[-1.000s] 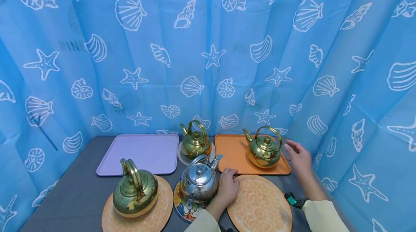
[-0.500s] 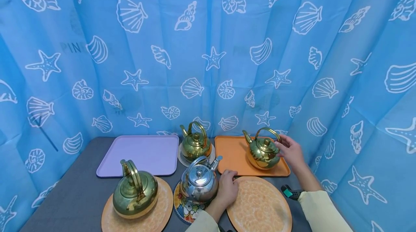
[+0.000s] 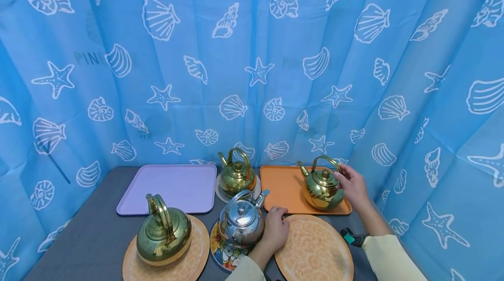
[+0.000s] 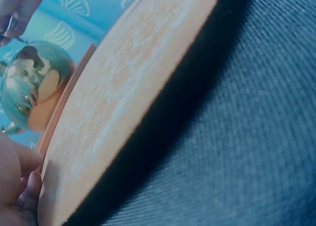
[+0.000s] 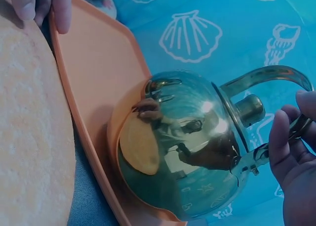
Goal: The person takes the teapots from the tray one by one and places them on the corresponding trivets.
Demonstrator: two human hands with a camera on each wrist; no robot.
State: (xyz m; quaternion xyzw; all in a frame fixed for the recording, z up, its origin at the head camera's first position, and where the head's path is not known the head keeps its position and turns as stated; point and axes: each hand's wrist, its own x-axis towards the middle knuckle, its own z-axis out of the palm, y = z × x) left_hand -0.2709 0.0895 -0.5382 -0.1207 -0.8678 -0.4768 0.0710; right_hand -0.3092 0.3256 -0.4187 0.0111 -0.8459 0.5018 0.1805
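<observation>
My right hand [image 3: 353,187] grips the rear of the arched handle of a shiny gold kettle [image 3: 320,194]. In the right wrist view, fingers and thumb close round that handle [image 5: 276,75]. The kettle is at the right part of an orange tray [image 3: 279,189], spout toward the back left, lid on. My left hand [image 3: 277,230] rests between a silver kettle [image 3: 241,224] and a round tan placemat [image 3: 315,246], fingers loosely bent. Its fingertips are by the tray's front edge, and it grips nothing.
A larger gold kettle [image 3: 163,237] stands on another round tan placemat [image 3: 198,246] at front left. Behind it lies a purple tray [image 3: 173,189]. A small gold kettle [image 3: 236,178] stands at the back middle. The silver kettle sits on a cartoon mat [image 3: 228,257]. A blue shell-print curtain [image 3: 252,75] surrounds the table.
My right hand has moved left to the gold kettle and taken hold of its handle. The kettle has since shifted slightly right and toward me. My left hand has stayed in place.
</observation>
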